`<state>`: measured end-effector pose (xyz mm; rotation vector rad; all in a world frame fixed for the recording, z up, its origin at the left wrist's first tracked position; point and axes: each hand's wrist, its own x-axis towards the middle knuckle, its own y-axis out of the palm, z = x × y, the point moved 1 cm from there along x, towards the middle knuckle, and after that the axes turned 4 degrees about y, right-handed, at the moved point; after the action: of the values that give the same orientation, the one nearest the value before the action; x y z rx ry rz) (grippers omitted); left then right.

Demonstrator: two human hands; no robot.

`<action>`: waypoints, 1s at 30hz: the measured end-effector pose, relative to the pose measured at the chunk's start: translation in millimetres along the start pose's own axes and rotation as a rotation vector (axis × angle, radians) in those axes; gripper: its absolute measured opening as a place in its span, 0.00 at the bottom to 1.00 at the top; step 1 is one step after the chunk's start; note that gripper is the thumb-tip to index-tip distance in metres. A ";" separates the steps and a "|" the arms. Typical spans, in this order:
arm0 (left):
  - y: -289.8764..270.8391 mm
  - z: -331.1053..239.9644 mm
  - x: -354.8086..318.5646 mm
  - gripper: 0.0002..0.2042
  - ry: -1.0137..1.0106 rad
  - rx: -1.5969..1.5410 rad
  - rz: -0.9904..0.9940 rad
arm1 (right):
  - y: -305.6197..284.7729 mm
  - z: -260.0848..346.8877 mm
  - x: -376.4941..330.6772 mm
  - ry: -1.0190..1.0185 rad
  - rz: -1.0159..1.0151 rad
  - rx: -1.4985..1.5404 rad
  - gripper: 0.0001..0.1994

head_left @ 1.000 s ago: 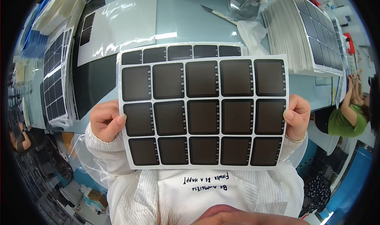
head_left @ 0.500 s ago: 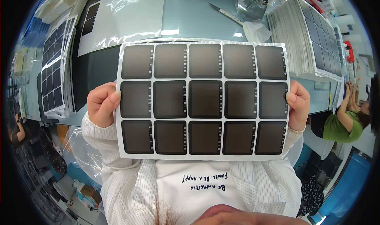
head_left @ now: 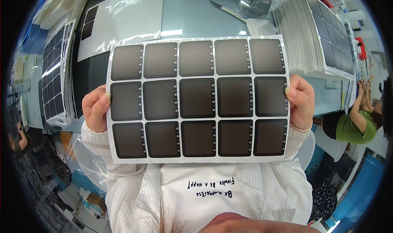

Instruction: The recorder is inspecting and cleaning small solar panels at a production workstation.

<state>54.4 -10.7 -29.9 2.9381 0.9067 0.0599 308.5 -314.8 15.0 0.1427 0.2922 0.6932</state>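
A white sheet of dark, rounded square stickers, set in three rows, is held up in front of my chest. My left hand pinches its left edge, thumb on the face and fingers behind. At the right edge my right hand grips it the same way, fingers mostly hidden behind the sheet. The sheet tilts slightly, its right end a little higher. Light greys its top row while the lower rows look darker brown.
Tall stacks of similar sheets stand at the left and right. A craft knife, a glass bottle and a crumpled white tissue lie at the back. A clear-wrapped white board covers the back left. A person in green sits at right.
Both hands have shifted the sheet left and slightly up, and it has tilted so its right end sits higher. The grip is unchanged.
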 end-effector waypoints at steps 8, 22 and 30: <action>-5.5 -7.2 0.8 0.14 -0.050 0.017 -0.023 | -3.1 -1.3 9.9 0.036 0.060 0.068 0.08; -13.0 -13.0 -1.5 0.12 -0.005 0.065 -0.029 | -4.0 0.6 5.7 0.015 0.060 -0.052 0.10; -18.4 -10.3 -2.8 0.14 -0.075 0.134 -0.039 | -4.6 1.0 13.2 0.144 0.036 -0.007 0.09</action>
<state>41.2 3.5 -21.0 3.0191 0.9945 -0.1169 321.2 -309.8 12.0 0.0917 0.4256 0.7416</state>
